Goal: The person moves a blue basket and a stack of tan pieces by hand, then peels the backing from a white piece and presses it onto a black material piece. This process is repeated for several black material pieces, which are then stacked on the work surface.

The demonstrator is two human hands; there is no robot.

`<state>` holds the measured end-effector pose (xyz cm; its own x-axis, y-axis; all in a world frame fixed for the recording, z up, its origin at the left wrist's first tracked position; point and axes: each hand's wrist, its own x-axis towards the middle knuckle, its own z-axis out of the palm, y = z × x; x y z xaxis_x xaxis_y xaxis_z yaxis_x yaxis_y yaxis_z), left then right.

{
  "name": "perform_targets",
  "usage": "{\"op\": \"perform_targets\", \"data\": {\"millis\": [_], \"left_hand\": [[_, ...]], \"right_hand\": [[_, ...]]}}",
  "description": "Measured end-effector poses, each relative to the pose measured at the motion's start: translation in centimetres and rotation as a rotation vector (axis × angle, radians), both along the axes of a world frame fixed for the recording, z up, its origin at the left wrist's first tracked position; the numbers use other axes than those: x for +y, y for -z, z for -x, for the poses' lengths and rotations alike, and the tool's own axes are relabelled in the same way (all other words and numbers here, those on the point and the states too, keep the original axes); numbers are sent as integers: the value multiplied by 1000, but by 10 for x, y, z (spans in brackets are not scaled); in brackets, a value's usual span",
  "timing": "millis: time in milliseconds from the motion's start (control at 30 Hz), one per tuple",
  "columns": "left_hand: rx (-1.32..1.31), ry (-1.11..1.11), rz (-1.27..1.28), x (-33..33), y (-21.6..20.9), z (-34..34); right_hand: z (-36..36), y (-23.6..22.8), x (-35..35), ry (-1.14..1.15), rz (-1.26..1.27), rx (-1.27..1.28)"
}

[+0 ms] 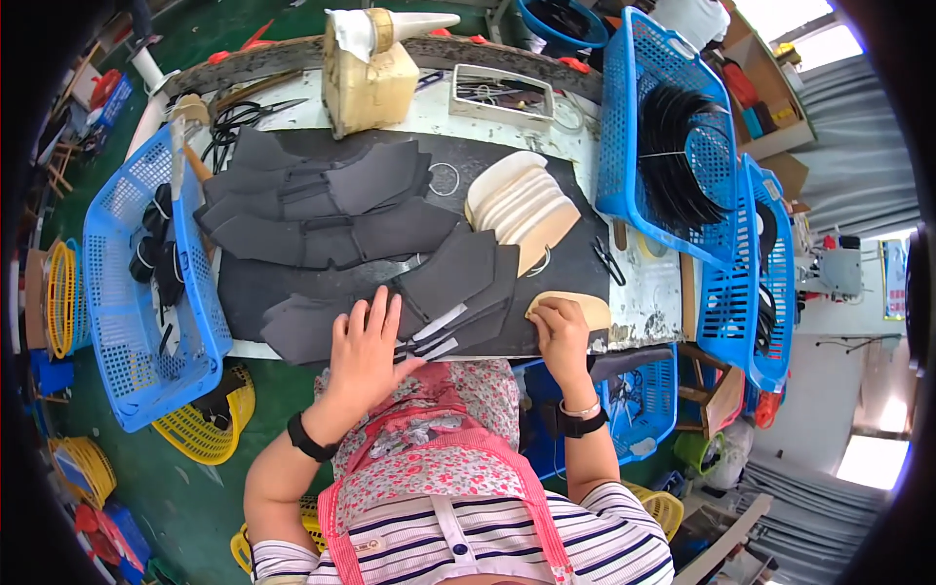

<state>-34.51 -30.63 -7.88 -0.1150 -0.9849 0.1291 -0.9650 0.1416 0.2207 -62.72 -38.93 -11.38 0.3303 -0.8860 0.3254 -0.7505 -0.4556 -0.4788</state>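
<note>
Your left hand (366, 343) lies loosely open, fingers spread, over dark grey pieces (447, 278) along the front edge of the tabletop (645, 297). Your right hand (564, 339) pinches a cream oval piece (587, 308) near the front right corner. Behind it sits a cream stack (526, 207); more grey piles (336, 185) reach toward the back left corner, beside a blue basket (203, 292).

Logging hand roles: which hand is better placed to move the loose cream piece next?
Right, most likely. The right hand has its fingers at the loose cream piece; the left hand is spread over dark grey pieces, farther off.
</note>
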Motion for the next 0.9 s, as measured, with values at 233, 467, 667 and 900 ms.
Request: {"op": "perform_targets", "data": {"millis": [233, 467, 667, 900], "left_hand": [[597, 340, 80, -10, 8, 69], [1255, 124, -553, -21, 22, 102], [1497, 81, -477, -6, 28, 87], [1289, 117, -299, 0, 5, 74]], "right_hand": [[-2, 4, 21, 215, 216, -185], [-37, -32, 64, -72, 180, -265], [-34, -53, 62, -143, -124, -370], [-48, -63, 65, -247, -35, -271]]}}
